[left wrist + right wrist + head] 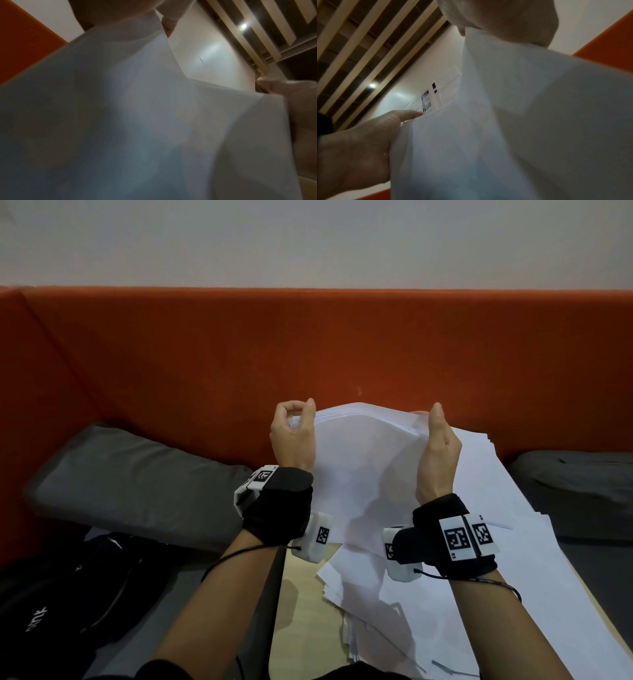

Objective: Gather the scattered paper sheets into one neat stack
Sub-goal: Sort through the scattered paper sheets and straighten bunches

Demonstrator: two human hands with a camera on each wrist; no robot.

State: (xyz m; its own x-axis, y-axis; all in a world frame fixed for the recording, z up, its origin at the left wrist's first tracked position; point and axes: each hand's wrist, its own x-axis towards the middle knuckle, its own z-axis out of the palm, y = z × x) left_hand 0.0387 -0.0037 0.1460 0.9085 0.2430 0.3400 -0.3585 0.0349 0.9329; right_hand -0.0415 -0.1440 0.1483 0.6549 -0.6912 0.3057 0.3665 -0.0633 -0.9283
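Head view shows a bundle of white paper sheets [363, 460] held upright above the counter [301, 604], between the two hands. The left hand [293, 436] grips the bundle's upper left corner, its thumb on the near face and its curled fingers behind. The right hand [440, 446] holds the upper right corner in the same way, thumb toward the camera and fingers hidden behind the paper. Both hands are raised, well clear of the counter, and the bundle hangs down from them, its lower edge hidden by the wrists.

The held sheets are plain white and blank on the near side. Their top edges bow upward in an arch and do not line up exactly, so several thin edges show near each corner. In the left wrist view the paper [137, 121] fills most of the picture, with a fingertip [169, 29] at its top edge. The right wrist view shows the paper [522, 121] curling at the gripped corner.

More loose sheets [496, 559] lie spread on the counter beneath and to the right, overlapping at different angles, some jutting over the near edge.
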